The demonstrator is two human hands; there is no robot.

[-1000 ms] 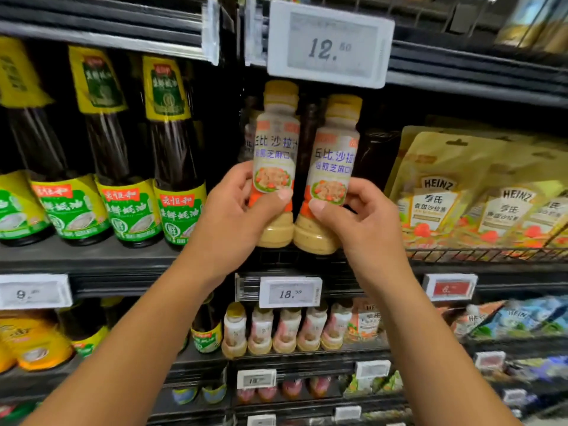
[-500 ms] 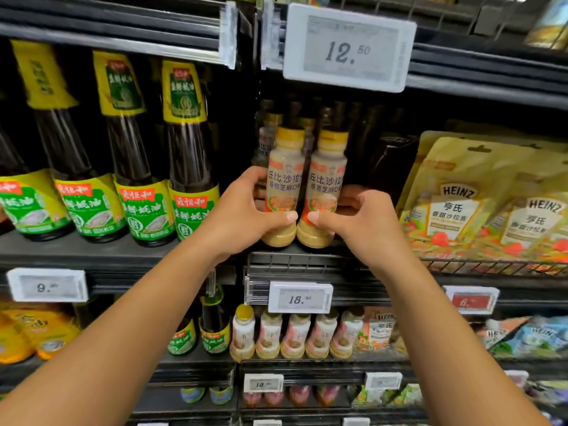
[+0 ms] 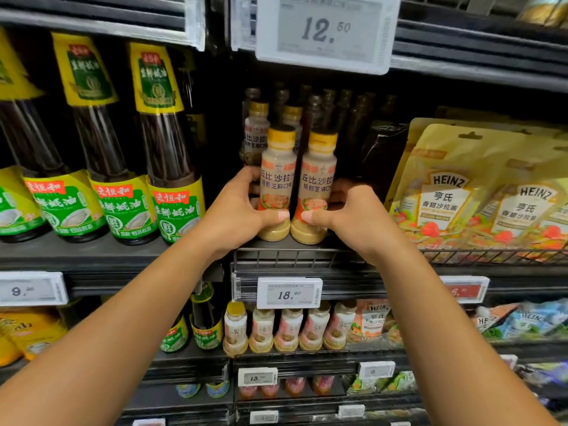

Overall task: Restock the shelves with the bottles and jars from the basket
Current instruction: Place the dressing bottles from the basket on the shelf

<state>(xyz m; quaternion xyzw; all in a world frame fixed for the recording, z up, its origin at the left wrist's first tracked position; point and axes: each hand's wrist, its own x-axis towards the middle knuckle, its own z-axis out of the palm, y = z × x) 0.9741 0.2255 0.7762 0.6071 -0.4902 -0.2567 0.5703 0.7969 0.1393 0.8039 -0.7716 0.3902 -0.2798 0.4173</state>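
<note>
Two yellow-capped dressing bottles — upright, side by side — at the shelf front.

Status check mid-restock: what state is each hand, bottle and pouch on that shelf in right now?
left hand, gripping the left dressing bottle low down
right hand, gripping the right dressing bottle low down
left dressing bottle, upright, capped, at the shelf front
right dressing bottle, upright, capped, beside it
oyster sauce bottles, upright, sealed, untouched
Heinz pouches, upright, untouched
</note>
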